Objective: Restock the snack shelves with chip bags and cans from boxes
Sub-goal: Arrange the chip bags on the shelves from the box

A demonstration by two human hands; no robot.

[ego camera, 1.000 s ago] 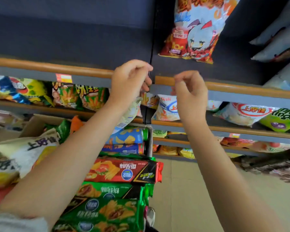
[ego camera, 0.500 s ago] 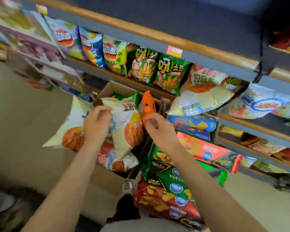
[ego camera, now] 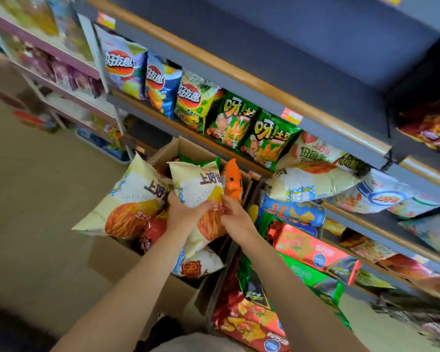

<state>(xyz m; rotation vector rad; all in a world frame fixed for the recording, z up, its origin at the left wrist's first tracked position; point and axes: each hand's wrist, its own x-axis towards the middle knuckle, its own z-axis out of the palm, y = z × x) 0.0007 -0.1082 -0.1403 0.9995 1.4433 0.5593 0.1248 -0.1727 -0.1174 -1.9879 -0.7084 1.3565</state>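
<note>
A cream chip bag (ego camera: 196, 194) is gripped by both hands above the open cardboard box (ego camera: 186, 151), which is taken as the landmark. The left hand (ego camera: 186, 214) is curled round the bag's lower left side; the right hand (ego camera: 233, 212) pinches its lower right edge. A second cream bag (ego camera: 127, 201) leans out over the box's left wall, and an orange bag (ego camera: 233, 181) stands at its far right corner. More bags are seen inside the box, so unloading is judged unfinished. Directly behind the box, the shelf (ego camera: 239, 158) is already lined with green bags (ego camera: 269, 138). To the right of the box, boxed snacks (ego camera: 313, 247) are still stacked, unshelved. No cans can be identified with certainty.
</note>
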